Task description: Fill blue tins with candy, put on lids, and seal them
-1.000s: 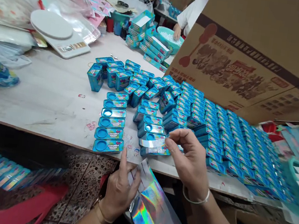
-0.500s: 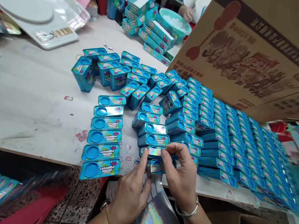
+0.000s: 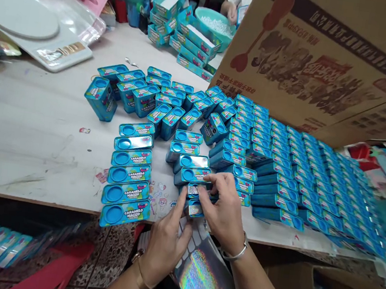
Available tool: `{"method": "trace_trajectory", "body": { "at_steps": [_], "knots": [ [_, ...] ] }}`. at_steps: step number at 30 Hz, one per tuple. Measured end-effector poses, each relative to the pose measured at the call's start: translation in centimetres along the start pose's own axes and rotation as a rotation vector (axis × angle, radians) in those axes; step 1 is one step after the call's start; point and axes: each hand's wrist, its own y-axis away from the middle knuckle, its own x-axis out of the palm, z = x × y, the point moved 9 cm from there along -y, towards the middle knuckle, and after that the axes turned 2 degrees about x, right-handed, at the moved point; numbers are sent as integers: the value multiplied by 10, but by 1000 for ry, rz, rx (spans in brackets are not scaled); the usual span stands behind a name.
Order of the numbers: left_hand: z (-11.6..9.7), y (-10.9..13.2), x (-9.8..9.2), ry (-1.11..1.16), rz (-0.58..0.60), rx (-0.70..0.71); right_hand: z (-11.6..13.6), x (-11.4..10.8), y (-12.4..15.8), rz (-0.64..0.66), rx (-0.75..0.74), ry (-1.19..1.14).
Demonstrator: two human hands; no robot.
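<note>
Left grip [image 3: 165,247]: thumb and forefinger closed on the near left side of one blue box [image 3: 194,208], other fingers curled under it. Right grip [image 3: 226,213]: fingertips pinched down on the top of the same box from the right, at its shiny foil patch; thumb and forefinger meet there, with no gap seen. The box sits at the near edge of the desk [image 3: 36,143], just in front of a short row of like boxes and touching the nearest of them. Whether the foil patch lies flat on the box I cannot tell, as my fingers cover part of it. Below my wrists, off the desk edge, lies a foil sheet [image 3: 205,283] with a rainbow sheen. Bangle [image 3: 237,254] on my right wrist. Just left of the box: a column [image 3: 128,174] of six boxes laid flat, lettered sides up. Right of it: the main stock [image 3: 282,166], packed in tight rows running to the far right. Behind the stock: a tilted carton [image 3: 324,62]. Far left on the desk: a white scale [image 3: 33,33]. Far end: a teal bowl [image 3: 212,26], with another person's hand [image 3: 229,11] at its rim. Under the desk, left: a red stool [image 3: 41,271].
</note>
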Motion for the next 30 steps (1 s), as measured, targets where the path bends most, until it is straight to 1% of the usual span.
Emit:
{"method": "trace_trajectory", "body": {
  "at_steps": [6, 9, 12, 14, 16, 18, 19, 20, 21, 22, 24, 25, 26, 27, 28, 30],
  "knots": [
    [6, 0, 0, 9, -24, -38, -6, -1, 0, -12, -9, -115],
    [9, -3, 0, 16, -38, -72, -7, 1, -1, -39, -16, -120],
    [9, -5, 1, 22, -32, -73, -6, 5, -5, -42, -33, -112],
    [6, -2, -2, 2, -31, -67, -5, 3, -6, -55, -53, -120],
    [2, 8, -11, -16, -66, -67, -4, -11, -1, -115, -91, -149],
    [-4, 24, -26, -10, -119, -84, -5, -35, 15, -215, -128, -197],
    [-8, 33, -32, 9, -138, -96, -6, -48, 26, -242, -136, -230],
    [-12, 40, -37, 42, -143, -106, -8, -57, 37, -221, -129, -272],
    [-17, 47, -41, 85, -143, -115, -10, -60, 49, -140, -111, -328],
    [-24, 51, -44, 131, -142, -117, -10, -58, 61, 4, -88, -397],
    [-39, 52, -47, 200, -149, -102, -5, -46, 91, 351, -46, -521],
    [-47, 49, -48, 214, -153, -81, -2, -43, 106, 482, -30, -554],
    [-57, 46, -49, 215, -157, -48, -1, -45, 117, 546, -15, -555],
    [-67, 42, -49, 209, -160, -7, -3, -52, 123, 540, -3, -527],
    [-76, 39, -50, 199, -166, 36, -6, -64, 126, 479, 5, -480],
    [-88, 38, -52, 174, -201, 103, -14, -98, 127, 280, 0, -382]
  ]
}}
